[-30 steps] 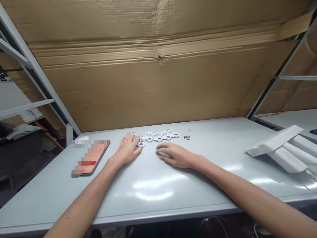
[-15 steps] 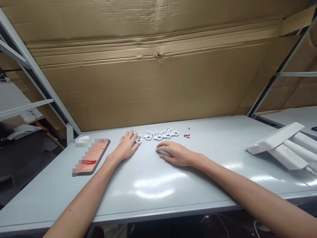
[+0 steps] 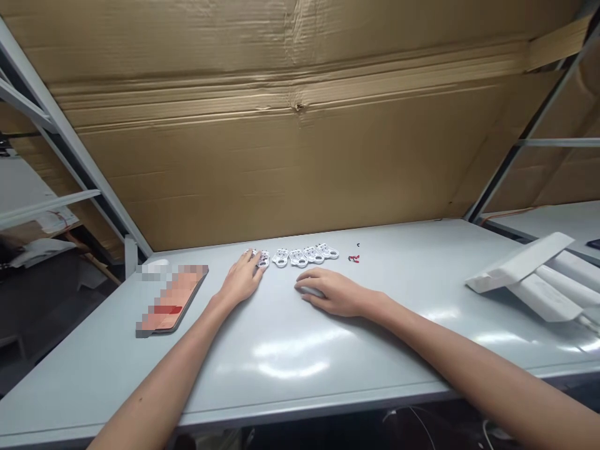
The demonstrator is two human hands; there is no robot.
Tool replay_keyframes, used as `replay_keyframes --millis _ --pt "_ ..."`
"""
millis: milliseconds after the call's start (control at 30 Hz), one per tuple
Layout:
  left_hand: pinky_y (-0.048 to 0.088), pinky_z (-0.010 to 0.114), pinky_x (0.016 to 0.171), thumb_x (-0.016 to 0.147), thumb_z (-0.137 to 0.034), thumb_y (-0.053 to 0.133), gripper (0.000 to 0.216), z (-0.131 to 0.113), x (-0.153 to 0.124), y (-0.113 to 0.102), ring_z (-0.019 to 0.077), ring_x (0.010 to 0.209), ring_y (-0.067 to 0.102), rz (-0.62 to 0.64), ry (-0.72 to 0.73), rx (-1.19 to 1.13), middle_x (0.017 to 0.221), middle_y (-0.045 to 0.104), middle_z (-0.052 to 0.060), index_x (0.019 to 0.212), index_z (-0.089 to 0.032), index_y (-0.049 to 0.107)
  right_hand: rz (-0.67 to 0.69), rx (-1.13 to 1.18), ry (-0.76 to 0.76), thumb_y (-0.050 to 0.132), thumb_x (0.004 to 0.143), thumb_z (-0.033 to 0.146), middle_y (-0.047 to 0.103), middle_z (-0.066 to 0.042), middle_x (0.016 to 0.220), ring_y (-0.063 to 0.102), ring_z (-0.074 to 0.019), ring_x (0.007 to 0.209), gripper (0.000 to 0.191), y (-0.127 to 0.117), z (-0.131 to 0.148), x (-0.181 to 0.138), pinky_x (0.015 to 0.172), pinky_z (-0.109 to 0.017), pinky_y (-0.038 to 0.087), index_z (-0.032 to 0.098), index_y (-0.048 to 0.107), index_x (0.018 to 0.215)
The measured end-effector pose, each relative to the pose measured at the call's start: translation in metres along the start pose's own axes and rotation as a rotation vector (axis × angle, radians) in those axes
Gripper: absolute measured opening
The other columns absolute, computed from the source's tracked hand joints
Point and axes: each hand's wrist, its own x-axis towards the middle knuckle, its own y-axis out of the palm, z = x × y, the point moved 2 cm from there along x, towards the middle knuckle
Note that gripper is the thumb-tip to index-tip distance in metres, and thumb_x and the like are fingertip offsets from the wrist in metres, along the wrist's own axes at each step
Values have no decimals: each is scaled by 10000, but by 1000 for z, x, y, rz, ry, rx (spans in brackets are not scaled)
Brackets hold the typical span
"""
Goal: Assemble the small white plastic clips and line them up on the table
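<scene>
My left hand (image 3: pixel 241 277) lies palm down on the table, fingers stretched out and slightly apart. Its fingertips rest at the left end of a row of flat white pieces, partly covering them; the uncovered white piece (image 3: pixel 263 259) by my thumb has a round hole and small dark marks. Several more like it continue rightward, among them a white piece (image 3: pixel 280 257) and a white piece (image 3: pixel 299 257). Nearer to me than the row, my right hand (image 3: pixel 332 292) rests on the tabletop with loosely curved, parted fingers and nothing visible in it.
Small red and black bits (image 3: pixel 354 258) and a tiny dark bit (image 3: pixel 358 245) lie right of the row. A phone (image 3: pixel 187 300), partly pixelated, is at left. White box-like objects (image 3: pixel 525 269) stand at right. Cardboard (image 3: pixel 300 175) walls the back of the table (image 3: pixel 398 250).
My left hand has shifted very slightly to the right along the table. My right hand and the row of white pieces stay in place.
</scene>
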Motion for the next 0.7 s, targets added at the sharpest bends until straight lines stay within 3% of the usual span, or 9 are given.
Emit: replay_keyframes --millis 433,700 --pt "366 472 1098 982 -377 394 456 -16 -10 -1 322 1404 367 -45 59 16 1500 431 138 1395 -201 477 -8 13 -7 486 957 244 657 -141 1201 625 -261 1068 267 -1 1 0 909 -419 514 186 680 1130" --pt "311 586 1078 986 -441 368 513 -30 -18 7 405 1426 282 -91 8 73 1540 333 215 1401 -146 427 13 -6 -12 486 959 242 660 -125 1199 630 -242 1067 273 -3 2 0 916 -386 512 186 671 1152"
